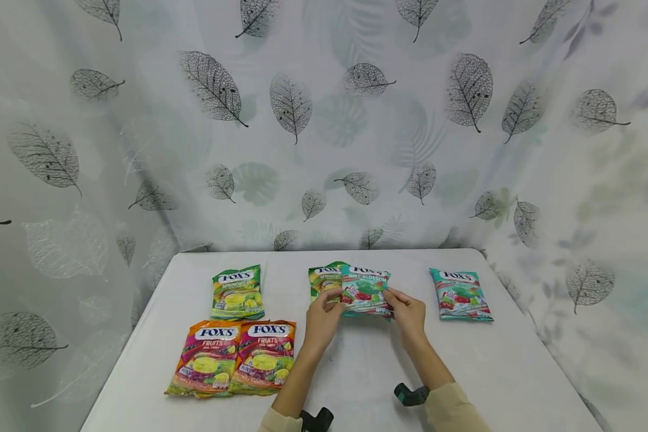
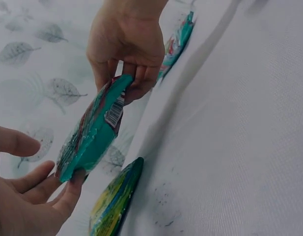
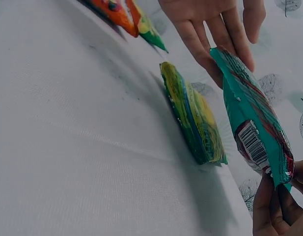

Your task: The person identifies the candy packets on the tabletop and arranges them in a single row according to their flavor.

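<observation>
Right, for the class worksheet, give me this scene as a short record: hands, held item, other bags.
Left hand: fingers touch the held mint bag
Right hand: pinches that bag's other end
Held item: raised off the white table
Front left: two Fruits bags, side by side
Back left: first green bag
Back centre: second green bag, partly hidden in head view
Back right: another mint bag

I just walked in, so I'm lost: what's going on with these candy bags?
A person is holding a teal Mint Blossom bag above the white table. The right hand pinches one end, and the left hand touches the other. In the head view, it partly covers a green bag. Another Mint Blossom bag lies to the right, while another green bag and two Fruits bags lie to the left.
</observation>
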The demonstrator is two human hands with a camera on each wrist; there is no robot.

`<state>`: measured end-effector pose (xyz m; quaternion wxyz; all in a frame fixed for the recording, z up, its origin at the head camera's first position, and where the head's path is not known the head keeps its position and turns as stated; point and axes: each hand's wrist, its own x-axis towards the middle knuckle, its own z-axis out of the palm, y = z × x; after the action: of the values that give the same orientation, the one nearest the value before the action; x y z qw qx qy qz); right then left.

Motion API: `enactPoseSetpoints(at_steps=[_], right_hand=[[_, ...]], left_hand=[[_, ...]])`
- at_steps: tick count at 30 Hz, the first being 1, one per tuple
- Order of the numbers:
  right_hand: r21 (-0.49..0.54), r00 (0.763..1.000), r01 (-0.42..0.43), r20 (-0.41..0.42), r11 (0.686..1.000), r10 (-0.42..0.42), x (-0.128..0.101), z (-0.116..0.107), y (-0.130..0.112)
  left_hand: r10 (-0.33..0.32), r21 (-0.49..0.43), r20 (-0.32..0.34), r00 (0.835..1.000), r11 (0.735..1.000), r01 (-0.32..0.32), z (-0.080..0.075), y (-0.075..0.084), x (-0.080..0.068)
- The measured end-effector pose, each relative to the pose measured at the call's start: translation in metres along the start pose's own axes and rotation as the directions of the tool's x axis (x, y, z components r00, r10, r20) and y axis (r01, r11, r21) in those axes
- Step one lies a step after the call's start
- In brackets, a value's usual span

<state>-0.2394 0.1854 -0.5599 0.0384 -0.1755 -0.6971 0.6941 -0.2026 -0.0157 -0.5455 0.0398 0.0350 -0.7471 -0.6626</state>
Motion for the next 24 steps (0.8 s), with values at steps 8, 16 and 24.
enactPoseSetpoints(at_steps=[8, 16, 24], right_hand=[[0.013, 1.000, 0.006, -0.002, 1.000, -0.006, -0.005, 0.005, 0.002], [0.007, 1.000, -0.012, 0.010, 1.000, 0.012, -0.012, 0.006, 0.010], [-0.001, 1.000, -0.016, 0.020, 1.000, 0.016, -0.020, 0.010, 0.015]], left_hand=[[0.025, 0.016, 0.009, 1.000, 1.000, -0.025, -0.007, 0.000, -0.004], [-0.008, 0.019, 0.001, 1.000, 1.000, 0.008, -0.013, -0.001, -0.014], [-0.015, 0.012, -0.022, 1.000, 1.000, 0.015, -0.018, -0.005, -0.025]])
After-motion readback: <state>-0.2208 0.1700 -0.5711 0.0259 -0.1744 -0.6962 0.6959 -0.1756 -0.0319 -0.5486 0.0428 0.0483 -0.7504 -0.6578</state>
